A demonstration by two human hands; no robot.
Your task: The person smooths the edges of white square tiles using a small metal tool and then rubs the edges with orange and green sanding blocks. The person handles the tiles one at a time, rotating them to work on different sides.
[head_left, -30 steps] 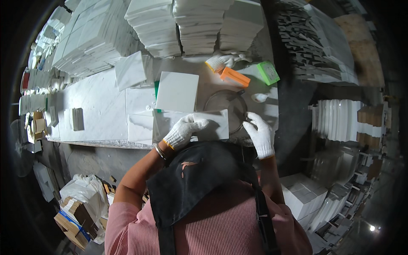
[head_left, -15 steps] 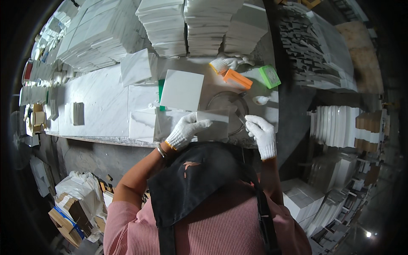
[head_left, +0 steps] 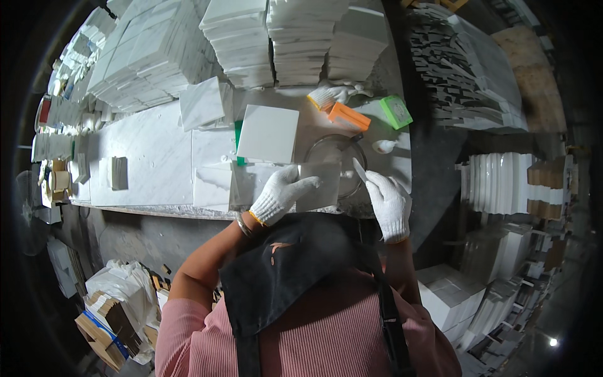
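My left hand (head_left: pixel 282 193), in a white knit glove, grips the left side of a grey square tile (head_left: pixel 318 186) near the bench's front edge. The thumb lies across its top face. My right hand (head_left: pixel 387 204), also gloved, pinches a thin pale blade-like tool (head_left: pixel 358 169), its tip pointing up and left. The tool's grip end is hidden in the fingers. Just behind the tile is a round shallow dish (head_left: pixel 309 148), with a dark strip over its far rim. A white square tile (head_left: pixel 269 134) lies beyond my left hand, beside a green strip (head_left: pixel 239 141).
An orange block (head_left: pixel 349 117), a green box (head_left: pixel 396 112), a loose white glove (head_left: pixel 324 97) and a small white scoop-like piece (head_left: pixel 384 146) lie toward the bench's right. Tall stacks of marble tiles (head_left: pixel 235 47) line the back. More stacked tiles (head_left: pixel 496 182) stand right of the bench.
The tool in my right hand has turned and pulled back from over the dish, now showing a narrower side. My left hand has shifted slightly right and keeps its hold on the tile.
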